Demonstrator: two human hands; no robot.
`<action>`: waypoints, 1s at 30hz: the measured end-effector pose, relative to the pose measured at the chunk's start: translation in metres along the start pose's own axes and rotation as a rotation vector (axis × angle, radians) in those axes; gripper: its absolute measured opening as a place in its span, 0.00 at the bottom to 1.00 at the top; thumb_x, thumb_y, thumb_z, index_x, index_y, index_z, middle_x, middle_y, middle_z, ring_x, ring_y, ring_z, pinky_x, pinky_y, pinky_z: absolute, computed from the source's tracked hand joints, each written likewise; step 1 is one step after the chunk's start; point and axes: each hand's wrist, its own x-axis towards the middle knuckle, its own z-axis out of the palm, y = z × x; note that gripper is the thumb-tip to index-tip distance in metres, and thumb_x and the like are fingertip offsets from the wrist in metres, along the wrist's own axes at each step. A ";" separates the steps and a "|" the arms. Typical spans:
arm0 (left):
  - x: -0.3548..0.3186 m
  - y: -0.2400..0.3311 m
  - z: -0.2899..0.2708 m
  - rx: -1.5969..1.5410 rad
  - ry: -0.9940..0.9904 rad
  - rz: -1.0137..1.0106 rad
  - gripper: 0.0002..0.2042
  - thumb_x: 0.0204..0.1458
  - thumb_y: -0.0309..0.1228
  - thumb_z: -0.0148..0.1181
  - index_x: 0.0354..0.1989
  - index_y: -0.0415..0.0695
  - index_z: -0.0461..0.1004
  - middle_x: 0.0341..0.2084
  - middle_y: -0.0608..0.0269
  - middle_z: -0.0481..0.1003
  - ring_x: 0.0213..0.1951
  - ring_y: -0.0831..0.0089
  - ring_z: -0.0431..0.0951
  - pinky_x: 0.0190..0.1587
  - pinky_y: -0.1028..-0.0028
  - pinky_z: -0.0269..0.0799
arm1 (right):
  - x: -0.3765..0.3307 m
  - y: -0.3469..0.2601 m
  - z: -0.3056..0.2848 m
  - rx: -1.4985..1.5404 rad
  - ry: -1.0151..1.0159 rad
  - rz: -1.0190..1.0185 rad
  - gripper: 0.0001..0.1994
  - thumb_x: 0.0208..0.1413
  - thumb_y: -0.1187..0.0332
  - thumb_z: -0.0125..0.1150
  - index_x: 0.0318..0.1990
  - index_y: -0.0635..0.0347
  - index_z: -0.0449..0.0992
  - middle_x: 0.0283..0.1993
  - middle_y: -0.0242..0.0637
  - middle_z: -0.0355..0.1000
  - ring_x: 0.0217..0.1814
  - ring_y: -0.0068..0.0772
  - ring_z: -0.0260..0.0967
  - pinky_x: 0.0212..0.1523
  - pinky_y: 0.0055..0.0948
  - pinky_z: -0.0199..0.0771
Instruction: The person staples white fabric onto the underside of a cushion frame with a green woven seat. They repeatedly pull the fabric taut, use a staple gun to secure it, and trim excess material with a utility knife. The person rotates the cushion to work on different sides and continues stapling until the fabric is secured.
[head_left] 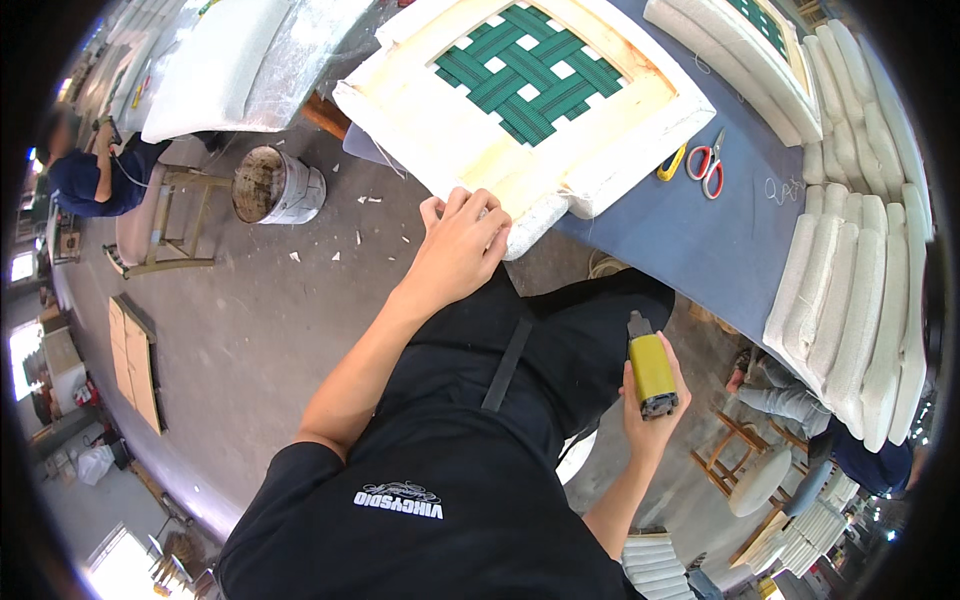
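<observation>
A wooden chair-seat frame (420, 100) lies underside up on the blue-grey table. Green woven webbing (530, 75) fills its middle, and pale fabric wraps its edges. At the near corner, my left hand (462, 243) has its fingers bent over the fabric edge (537, 225), gripping it. Lower right, well apart from the seat, my right hand (655, 400) is closed round a yellow staple gun (653, 366) with a black nose. That nose points away from me, toward the table. Part of the gun's handle is hidden in my palm.
Red-handled scissors (708, 172) and a yellow-handled tool (671, 163) lie on the table (640, 240) beside the seat. Padded seats (850, 300) are stacked along the right. A dirty bucket (290, 190) stands on the floor at left. A co-worker (90, 180) is at far left.
</observation>
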 end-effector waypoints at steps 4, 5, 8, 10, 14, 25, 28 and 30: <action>0.014 0.013 0.009 0.170 -0.047 -0.044 0.04 0.62 0.29 0.65 0.40 0.44 0.77 0.43 0.63 0.71 0.53 0.60 0.69 0.60 0.49 0.55 | 0.018 0.001 0.002 -0.101 -0.055 -0.077 0.24 0.60 0.77 0.70 0.65 0.67 0.78 0.41 0.35 0.82 0.33 0.20 0.76 0.36 0.21 0.78; 0.016 0.011 0.011 0.146 -0.065 -0.030 0.04 0.61 0.28 0.65 0.39 0.43 0.77 0.42 0.62 0.70 0.53 0.60 0.69 0.60 0.49 0.55 | 0.023 -0.003 0.005 -0.096 -0.067 -0.069 0.25 0.58 0.78 0.71 0.64 0.67 0.79 0.43 0.38 0.82 0.37 0.24 0.78 0.40 0.24 0.78; 0.024 0.001 0.013 0.032 -0.113 -0.015 0.04 0.61 0.28 0.64 0.37 0.43 0.75 0.42 0.61 0.69 0.52 0.59 0.68 0.60 0.49 0.54 | 0.044 -0.021 0.015 -0.051 -0.134 -0.096 0.26 0.52 0.81 0.71 0.62 0.67 0.80 0.46 0.44 0.84 0.44 0.33 0.82 0.49 0.29 0.79; 0.025 -0.007 0.010 -0.099 -0.148 -0.040 0.04 0.61 0.27 0.64 0.36 0.43 0.74 0.42 0.60 0.68 0.51 0.59 0.68 0.60 0.50 0.53 | 0.062 -0.032 0.025 -0.073 -0.217 -0.210 0.26 0.53 0.82 0.70 0.63 0.67 0.80 0.41 0.39 0.83 0.36 0.25 0.79 0.41 0.25 0.78; 0.023 -0.009 0.010 -0.126 -0.132 -0.038 0.04 0.60 0.28 0.64 0.38 0.43 0.74 0.41 0.59 0.69 0.51 0.59 0.69 0.60 0.50 0.53 | 0.092 -0.052 0.052 -0.012 -0.346 -0.369 0.28 0.51 0.83 0.71 0.63 0.67 0.79 0.44 0.44 0.83 0.40 0.33 0.83 0.48 0.29 0.80; 0.039 -0.024 0.005 -0.100 -0.277 0.148 0.05 0.63 0.31 0.62 0.41 0.44 0.76 0.38 0.59 0.72 0.49 0.59 0.69 0.54 0.50 0.52 | 0.109 -0.066 0.067 0.001 -0.465 -0.270 0.32 0.44 0.82 0.72 0.62 0.66 0.79 0.47 0.49 0.83 0.46 0.48 0.84 0.52 0.32 0.79; 0.039 -0.029 0.008 -0.122 -0.292 0.142 0.04 0.63 0.31 0.61 0.39 0.44 0.75 0.36 0.60 0.72 0.47 0.59 0.68 0.52 0.51 0.50 | 0.113 -0.068 0.074 0.044 -0.503 -0.264 0.33 0.42 0.82 0.72 0.62 0.65 0.80 0.47 0.49 0.83 0.46 0.50 0.84 0.52 0.33 0.79; 0.038 -0.031 0.011 -0.134 -0.271 0.157 0.04 0.63 0.30 0.60 0.38 0.44 0.75 0.36 0.59 0.72 0.47 0.58 0.67 0.52 0.51 0.50 | 0.114 -0.070 0.081 0.058 -0.520 -0.281 0.34 0.41 0.82 0.73 0.63 0.65 0.79 0.47 0.49 0.83 0.46 0.51 0.83 0.52 0.33 0.79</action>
